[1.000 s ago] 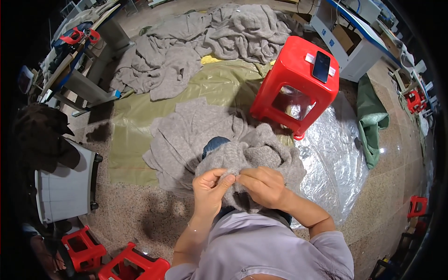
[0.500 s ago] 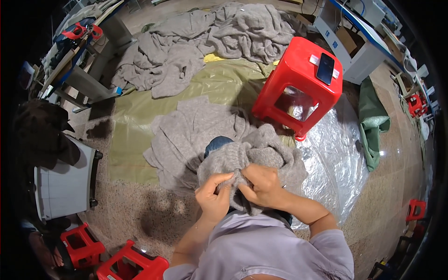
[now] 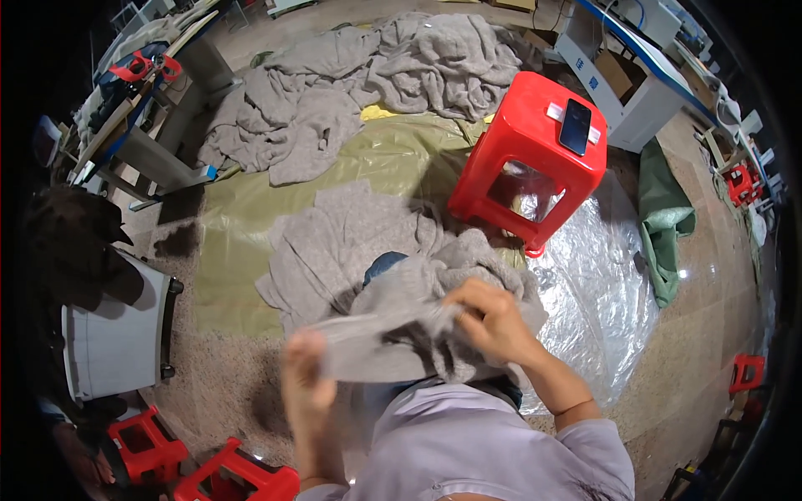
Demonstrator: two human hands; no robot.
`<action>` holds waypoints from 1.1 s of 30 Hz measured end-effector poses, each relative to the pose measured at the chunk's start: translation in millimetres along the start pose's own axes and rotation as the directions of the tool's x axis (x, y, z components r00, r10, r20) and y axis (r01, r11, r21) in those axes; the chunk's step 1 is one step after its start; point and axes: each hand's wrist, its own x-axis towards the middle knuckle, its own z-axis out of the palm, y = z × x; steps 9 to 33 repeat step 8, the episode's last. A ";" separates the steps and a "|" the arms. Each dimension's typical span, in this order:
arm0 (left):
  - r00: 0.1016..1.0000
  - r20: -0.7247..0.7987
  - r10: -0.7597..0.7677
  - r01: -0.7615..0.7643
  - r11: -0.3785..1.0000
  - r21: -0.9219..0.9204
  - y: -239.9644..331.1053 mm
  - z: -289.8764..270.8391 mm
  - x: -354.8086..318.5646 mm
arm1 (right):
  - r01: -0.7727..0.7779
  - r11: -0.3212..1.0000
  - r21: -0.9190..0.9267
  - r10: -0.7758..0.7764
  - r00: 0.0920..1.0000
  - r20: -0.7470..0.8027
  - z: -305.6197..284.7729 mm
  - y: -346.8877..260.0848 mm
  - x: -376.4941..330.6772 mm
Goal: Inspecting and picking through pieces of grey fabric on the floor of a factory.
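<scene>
A grey-beige knitted garment (image 3: 380, 338) lies bunched over my lap, one part pulled out flat to the left. At the end of that stretched part is my left hand (image 3: 309, 371), smeared by motion, its fingers closed at the fabric's edge. My right hand (image 3: 491, 321) grips the same knit near the middle of my lap, thumb and fingers bent together. More of the garment is heaped just beyond the right hand. A blue-clad knee (image 3: 384, 266) shows past the cloth.
Flat knit pieces (image 3: 326, 242) lie ahead on an olive sheet (image 3: 238, 267), with larger knit heaps (image 3: 443, 63) behind. A red stool (image 3: 535, 142) carrying a phone (image 3: 576, 127) stands ahead right, beside clear plastic sheeting (image 3: 597, 292). A grey wheeled case (image 3: 117, 326) is left.
My left hand has moved left and away from the right hand, drawing the knit out between them. The right hand has shifted slightly right and stays on the garment.
</scene>
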 end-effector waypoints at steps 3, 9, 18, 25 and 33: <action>0.619 -0.578 0.532 -0.441 0.844 0.305 73.1 -17.3 9.8 | 0.065 0.941 0.332 -0.178 0.929 0.323 -18.1 -59.6 -0.8; 0.922 -0.214 0.322 -0.270 0.933 0.238 87.0 -69.3 17.3 | 0.017 0.922 0.387 -0.108 0.970 0.217 -28.1 -40.2 -2.0; 0.922 -0.214 0.322 -0.270 0.933 0.238 87.0 -69.3 17.3 | 0.017 0.922 0.387 -0.108 0.970 0.217 -28.1 -40.2 -2.0; 0.922 -0.214 0.322 -0.270 0.933 0.238 87.0 -69.3 17.3 | 0.017 0.922 0.387 -0.108 0.970 0.217 -28.1 -40.2 -2.0; 0.922 -0.214 0.322 -0.270 0.933 0.238 87.0 -69.3 17.3 | 0.017 0.922 0.387 -0.108 0.970 0.217 -28.1 -40.2 -2.0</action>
